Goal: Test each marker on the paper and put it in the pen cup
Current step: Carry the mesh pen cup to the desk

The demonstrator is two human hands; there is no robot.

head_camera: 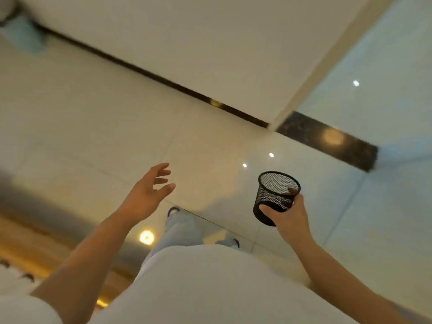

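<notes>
While the person stands over a glossy tiled floor (210,141), the right hand (289,216) grips a black mesh pen cup (277,197) from the side, thumb across its lower wall and fingers wrapped round the far side, one fingertip showing through the mesh. The cup is held in the air, tilted, its open mouth facing up and away. It looks empty. The left hand (149,192) is raised well apart from the cup, fingers spread and relaxed, holding nothing.

No markers and no paper are in view, so the testing seems not yet begun.

Risks, as a judgement: the picture is smeared with motion, so the person seems to be moving, and a one-handed side grip on a light, tilted cup could let it slip and drop onto the hard tiles. The shiny floor may also be slippery underfoot.

The floor is pale polished tile that mirrors ceiling lights. A white wall (210,54) meets it along a dark baseboard (327,136). Light trousers and blue-edged shoes show below a white shirt (210,288).
</notes>
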